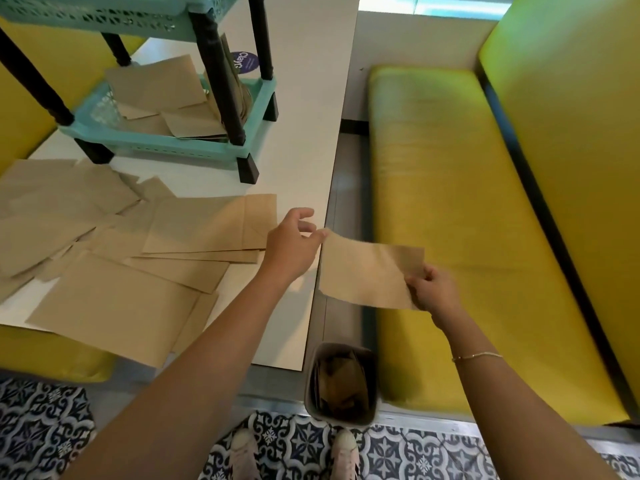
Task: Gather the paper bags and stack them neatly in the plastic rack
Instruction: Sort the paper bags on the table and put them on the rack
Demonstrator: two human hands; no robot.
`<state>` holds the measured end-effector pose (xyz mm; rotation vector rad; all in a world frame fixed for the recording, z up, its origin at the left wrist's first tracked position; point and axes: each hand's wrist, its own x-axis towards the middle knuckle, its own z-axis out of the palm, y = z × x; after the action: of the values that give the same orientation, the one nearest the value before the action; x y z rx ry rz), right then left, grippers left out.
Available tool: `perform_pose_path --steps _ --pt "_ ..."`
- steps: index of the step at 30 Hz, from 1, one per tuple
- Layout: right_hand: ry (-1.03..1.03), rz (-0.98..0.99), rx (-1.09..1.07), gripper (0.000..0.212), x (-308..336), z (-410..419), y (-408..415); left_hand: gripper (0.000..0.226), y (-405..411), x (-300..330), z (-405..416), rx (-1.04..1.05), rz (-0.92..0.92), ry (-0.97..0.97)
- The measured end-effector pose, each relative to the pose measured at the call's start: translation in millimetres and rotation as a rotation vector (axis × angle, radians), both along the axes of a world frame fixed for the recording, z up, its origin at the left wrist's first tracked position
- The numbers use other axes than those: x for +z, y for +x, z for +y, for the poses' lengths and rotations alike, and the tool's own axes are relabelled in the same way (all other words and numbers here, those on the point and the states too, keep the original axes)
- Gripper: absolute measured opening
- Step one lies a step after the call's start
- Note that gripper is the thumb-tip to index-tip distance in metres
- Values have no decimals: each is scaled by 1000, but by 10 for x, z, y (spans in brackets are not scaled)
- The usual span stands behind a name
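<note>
Paper bag (pixel 367 268) stretched between left hand (pixel 291 247) and right hand (pixel 433 289).

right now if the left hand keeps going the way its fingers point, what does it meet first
The left hand points up-right along the white table edge, pinching a corner of the held paper bag. Beyond its fingers lies only bare tabletop; the teal rack sits off to the left. Depth is uncertain.

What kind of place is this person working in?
Probably a café or diner booth: a white table flanked by a yellow padded bench, patterned floor tiles, and heaps of takeaway-style paper bags.
</note>
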<state>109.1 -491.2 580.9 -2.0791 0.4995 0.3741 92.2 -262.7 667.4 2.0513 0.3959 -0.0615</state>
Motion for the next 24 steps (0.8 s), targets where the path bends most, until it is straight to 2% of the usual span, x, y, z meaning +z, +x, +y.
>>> perform_pose_path --steps 2,5,7,12,15,18,24 --pt "-252 -21 69 23 -150 -76 -126 39 -22 -10 -10 1 -16 25" --pt "-356 37 159 37 -389 -98 -365 32 -65 -40 -1 8 -49 50" --pt "-418 89 259 38 -570 -54 -516 29 -102 -56 -2 23 -69 53" --pt "-466 229 556 40 -881 188 -751 26 -204 -93 17 58 -99 92" --pt "-373 249 591 48 -880 350 -722 24 -268 -109 90 107 -102 100" --pt "-349 110 557 42 -616 538 -453 23 -327 -116 198 153 -99 118" --pt "-220 -321 283 33 467 1189 29 25 -372 -100 607 253 -38 217"
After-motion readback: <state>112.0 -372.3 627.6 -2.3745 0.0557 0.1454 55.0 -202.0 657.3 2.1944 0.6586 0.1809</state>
